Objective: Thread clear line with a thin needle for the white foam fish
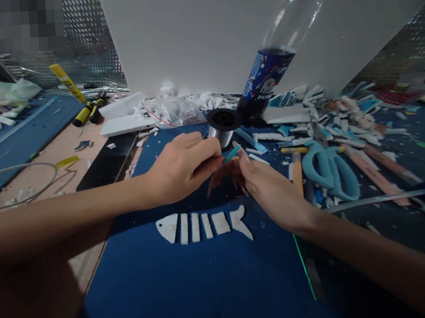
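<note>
My left hand (184, 163) is closed, thumb and forefinger pinching a slim teal stick (231, 154) just in front of a spool of clear line (221, 134). My right hand (267, 189) meets it from the other side, thumb and forefinger drawn together at the stick's upper end and the other fingers curled below. Whatever is between those right fingertips is too fine to make out. On the blue board (191, 288) below lie white foam fish pieces in a row: a head with an eye hole (168, 228), several body strips (195, 227) and a tail (240, 222).
Behind the spool leans a Pepsi bottle (265, 80). Blue-handled scissors (329, 169) lie to the right, among foam scraps (353, 118). A black phone-like slab (107, 162), yellow-black pliers (89, 112) and a yellow glue stick (68, 83) are at left.
</note>
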{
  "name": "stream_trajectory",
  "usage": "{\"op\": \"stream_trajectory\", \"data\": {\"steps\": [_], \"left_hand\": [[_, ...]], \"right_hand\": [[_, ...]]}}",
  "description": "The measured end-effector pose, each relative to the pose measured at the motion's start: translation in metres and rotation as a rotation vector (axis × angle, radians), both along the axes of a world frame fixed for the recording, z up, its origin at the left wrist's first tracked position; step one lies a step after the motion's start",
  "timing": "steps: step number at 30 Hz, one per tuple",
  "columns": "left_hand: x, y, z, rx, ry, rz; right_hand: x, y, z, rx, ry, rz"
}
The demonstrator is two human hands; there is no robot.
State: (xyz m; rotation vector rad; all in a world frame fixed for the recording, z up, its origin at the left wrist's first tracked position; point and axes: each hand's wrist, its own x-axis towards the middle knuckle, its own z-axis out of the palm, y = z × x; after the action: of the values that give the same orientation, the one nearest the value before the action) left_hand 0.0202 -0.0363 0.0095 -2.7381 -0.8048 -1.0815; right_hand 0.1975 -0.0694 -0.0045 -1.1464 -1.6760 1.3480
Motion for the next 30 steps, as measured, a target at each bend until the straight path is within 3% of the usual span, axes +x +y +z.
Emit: {"op": "stream_trajectory", "data": {"steps": [3,9,17,23,30], "left_hand": [[0.000,-0.002,-0.001,0.043,0.012,0.004],[-0.002,0.000,-0.003,0.147,0.068,0.055],[-0.004,0.004,0.000,0.114,0.106,0.120],[-0.016,-0.023,-0.001,0.089,0.568,0.402],[-0.015,-0.037,-0.009,-0.089,0.788,0.330]], "right_hand": [[-0.003,0.002,-0.002,-0.105,0.140,0.055],[-0.004,0.002,-0.003,-0.142,0.209,0.088],[-0.014,0.004,-0.005,-0.090,0.310,-0.052],[-0.009,0.006,-0.012,0.027,0.244,-0.068],[-0.004,0.005,-0.013,-0.062,0.282,-0.136]]}}
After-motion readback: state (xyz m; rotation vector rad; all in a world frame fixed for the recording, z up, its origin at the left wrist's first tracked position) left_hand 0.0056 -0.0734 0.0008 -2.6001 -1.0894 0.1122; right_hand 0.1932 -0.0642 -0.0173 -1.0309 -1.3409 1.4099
